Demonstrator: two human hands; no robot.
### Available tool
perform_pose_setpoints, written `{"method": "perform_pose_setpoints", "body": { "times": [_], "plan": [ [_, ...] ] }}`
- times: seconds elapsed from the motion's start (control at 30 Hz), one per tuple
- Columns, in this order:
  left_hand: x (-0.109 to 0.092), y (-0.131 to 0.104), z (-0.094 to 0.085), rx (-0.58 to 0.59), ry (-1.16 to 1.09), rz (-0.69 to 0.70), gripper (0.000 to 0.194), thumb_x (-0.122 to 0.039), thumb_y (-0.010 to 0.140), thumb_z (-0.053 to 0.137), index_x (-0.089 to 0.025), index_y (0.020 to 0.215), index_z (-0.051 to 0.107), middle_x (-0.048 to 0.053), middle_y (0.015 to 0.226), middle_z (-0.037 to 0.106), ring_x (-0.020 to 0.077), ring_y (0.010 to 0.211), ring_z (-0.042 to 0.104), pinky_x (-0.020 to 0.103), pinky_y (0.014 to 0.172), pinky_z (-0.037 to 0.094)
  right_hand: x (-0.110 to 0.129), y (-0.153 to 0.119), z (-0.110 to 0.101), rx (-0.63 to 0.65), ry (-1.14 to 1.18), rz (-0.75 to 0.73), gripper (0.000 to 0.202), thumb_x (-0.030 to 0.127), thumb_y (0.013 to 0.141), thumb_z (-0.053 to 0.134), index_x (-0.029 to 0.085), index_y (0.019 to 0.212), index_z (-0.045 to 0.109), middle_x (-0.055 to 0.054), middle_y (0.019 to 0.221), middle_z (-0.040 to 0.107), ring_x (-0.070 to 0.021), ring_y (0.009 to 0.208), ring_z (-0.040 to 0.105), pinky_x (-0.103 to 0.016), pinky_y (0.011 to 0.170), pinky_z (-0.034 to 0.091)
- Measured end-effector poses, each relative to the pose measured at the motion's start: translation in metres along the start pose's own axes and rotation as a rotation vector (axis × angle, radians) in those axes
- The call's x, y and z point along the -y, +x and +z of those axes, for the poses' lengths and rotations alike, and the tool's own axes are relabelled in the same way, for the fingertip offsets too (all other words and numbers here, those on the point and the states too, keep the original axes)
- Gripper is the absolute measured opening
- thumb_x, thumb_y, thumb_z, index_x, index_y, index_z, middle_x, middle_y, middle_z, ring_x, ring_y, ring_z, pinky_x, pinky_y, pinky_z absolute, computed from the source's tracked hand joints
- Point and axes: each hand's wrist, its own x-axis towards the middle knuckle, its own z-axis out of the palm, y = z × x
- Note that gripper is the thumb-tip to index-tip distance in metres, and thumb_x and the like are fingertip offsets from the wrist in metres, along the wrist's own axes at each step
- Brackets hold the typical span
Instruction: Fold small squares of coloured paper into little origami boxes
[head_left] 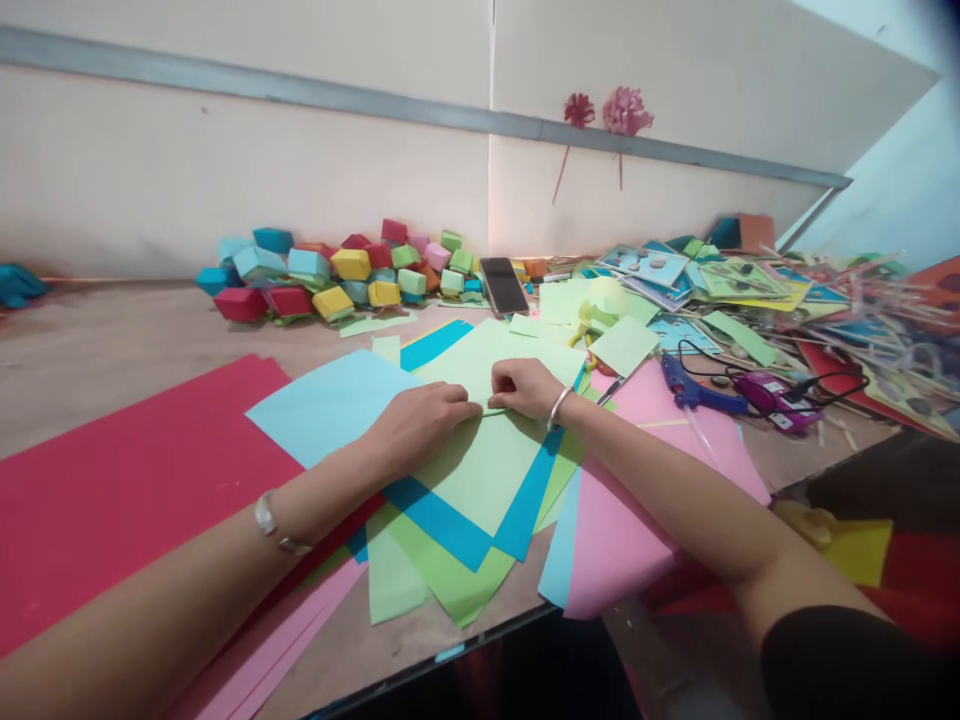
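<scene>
My left hand (429,425) presses down on pale green paper (480,480) in the middle, its fingers together and reaching right. Close beside its fingertips, my right hand (523,388) is curled, with thumb and fingers pinched at a thin folded strip of green paper (491,411). Both hands meet at this strip. Under the pale green paper lie blue (450,525) and brighter green sheets (461,580). A light blue sheet (330,400) sits just left of my left hand.
Red sheets (135,480) cover the left side; pink sheets (630,520) lie at right. Behind are small coloured paper boxes (351,264) and a phone (504,287). A blue glue gun (701,388), a purple device (778,400) and piled cards (742,281) are at the right.
</scene>
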Motion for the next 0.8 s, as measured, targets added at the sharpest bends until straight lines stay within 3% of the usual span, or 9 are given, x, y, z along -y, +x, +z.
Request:
{"method": "perform_pose_setpoints", "body": {
  "times": [0.07,0.27,0.4,0.57,0.8],
  "plan": [
    [-0.003,-0.001,-0.006,0.064,0.033,-0.029,0.047,-0.006,0.092,0.040,-0.025,0.121,0.071,0.007,0.097,0.070,0.0222,0.087,0.064,0.028,0.058,0.037,0.000,0.000,0.000,0.004,0.018,0.004,0.025,0.012,0.074,0.079,0.015,0.065,0.056,0.006,0.064,0.052,-0.0084,0.063,0.044,-0.021,0.064,0.030],
    [-0.007,0.000,-0.012,0.159,0.047,-0.048,0.037,-0.021,0.100,0.041,-0.026,0.116,0.074,0.008,0.102,0.069,0.0225,0.090,0.062,0.028,0.055,0.028,0.000,0.000,-0.001,0.038,0.067,0.034,0.026,0.015,0.076,0.079,0.014,0.064,0.056,0.007,0.063,0.051,-0.0074,0.062,0.045,-0.021,0.063,0.031],
    [-0.005,0.001,-0.013,0.189,0.020,-0.036,0.039,-0.013,0.097,0.040,-0.024,0.112,0.075,0.007,0.101,0.069,0.0215,0.088,0.060,0.029,0.057,0.029,0.002,0.002,-0.002,0.115,0.006,-0.008,0.026,0.024,0.077,0.080,0.014,0.064,0.059,0.005,0.065,0.052,-0.0076,0.063,0.044,-0.021,0.060,0.029],
    [-0.006,0.000,-0.014,0.200,0.035,-0.029,0.042,-0.009,0.094,0.038,-0.023,0.110,0.075,0.008,0.097,0.068,0.0212,0.085,0.059,0.029,0.056,0.028,0.007,0.005,-0.005,0.210,-0.103,0.056,0.029,0.034,0.075,0.083,0.016,0.068,0.062,0.003,0.072,0.060,-0.0090,0.066,0.048,-0.022,0.058,0.028],
    [-0.005,0.001,-0.013,0.160,0.038,0.017,0.043,-0.026,0.103,0.033,-0.020,0.106,0.075,0.008,0.092,0.067,0.0209,0.081,0.057,0.031,0.058,0.029,0.000,0.001,-0.025,0.288,-0.264,0.217,0.028,0.040,0.071,0.083,0.019,0.069,0.064,0.001,0.077,0.066,-0.0124,0.070,0.054,-0.024,0.056,0.029]
  ]
}}
